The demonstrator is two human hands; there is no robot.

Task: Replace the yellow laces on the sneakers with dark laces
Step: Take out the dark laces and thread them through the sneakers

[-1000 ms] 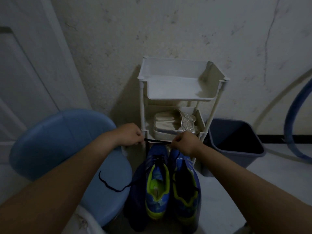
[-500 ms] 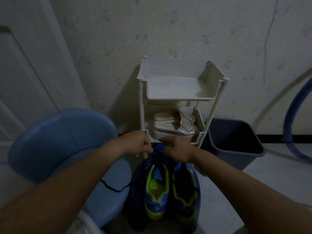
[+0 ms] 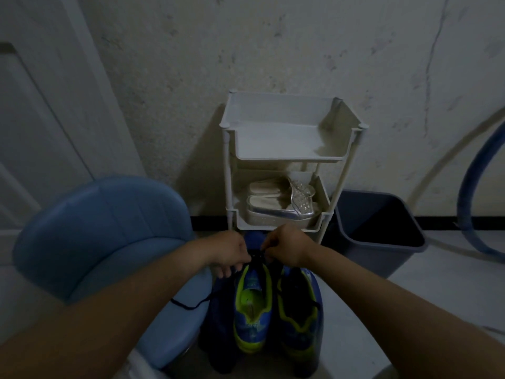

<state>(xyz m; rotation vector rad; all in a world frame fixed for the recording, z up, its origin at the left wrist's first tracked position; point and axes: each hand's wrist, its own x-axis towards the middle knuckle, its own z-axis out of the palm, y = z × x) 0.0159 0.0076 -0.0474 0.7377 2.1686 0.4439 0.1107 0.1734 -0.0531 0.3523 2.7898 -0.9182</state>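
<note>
Two blue sneakers with neon yellow-green trim stand side by side on the floor, the left sneaker point(image 3: 252, 310) and the right sneaker point(image 3: 299, 318). Both my hands meet over the front of the left sneaker. My left hand point(image 3: 228, 254) and my right hand point(image 3: 284, 247) each pinch the dark lace point(image 3: 257, 255) at the eyelets. A loose tail of the dark lace point(image 3: 188, 306) trails left over the blue chair seat. The toes of both sneakers are hidden behind my hands.
A blue plastic chair point(image 3: 109, 236) stands at the left, touching the sneakers' side. A white two-tier rack point(image 3: 281, 160) with silver sandals point(image 3: 281, 206) stands against the wall just beyond my hands. A dark bin point(image 3: 379, 228) sits at right, a blue hose point(image 3: 475, 192) farther right.
My hands were apart with the lace stretched taut between them; they have come together and moved down onto the left sneaker's front.
</note>
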